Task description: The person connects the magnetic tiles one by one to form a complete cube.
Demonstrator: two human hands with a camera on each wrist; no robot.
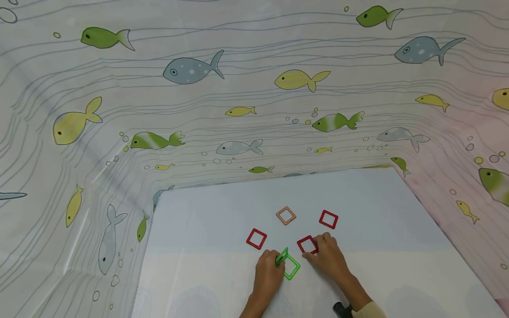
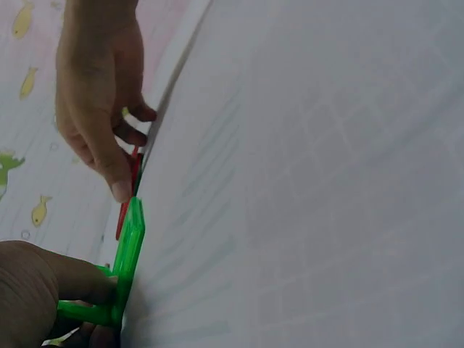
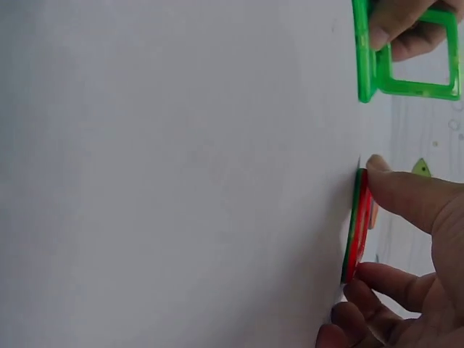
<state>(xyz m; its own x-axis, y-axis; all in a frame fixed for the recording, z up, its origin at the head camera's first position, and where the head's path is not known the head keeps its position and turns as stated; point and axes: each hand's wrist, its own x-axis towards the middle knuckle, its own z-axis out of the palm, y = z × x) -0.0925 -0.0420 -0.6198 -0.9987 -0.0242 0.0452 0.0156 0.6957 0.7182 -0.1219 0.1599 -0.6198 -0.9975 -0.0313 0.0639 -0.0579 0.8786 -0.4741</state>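
My left hand (image 1: 267, 274) pinches a green square frame (image 3: 420, 90) that stands up on edge. It meets a second green square frame (image 1: 295, 272) lying flat on the table. Just to the right, my right hand (image 1: 330, 256) holds a red square frame (image 1: 304, 239) by its edges, thumb on one side and fingers on the other. The right wrist view shows a green layer (image 3: 351, 232) against the underside of this red frame. Both the red frame and the green layer lie flat, at or very near the tabletop.
Farther back on the white table (image 1: 207, 221) lie an orange square frame (image 1: 290, 211) and two more red ones, one at the left (image 1: 260, 232) and one at the right (image 1: 331, 213). Fish-patterned cloth (image 1: 191, 110) rises behind and beside the table.
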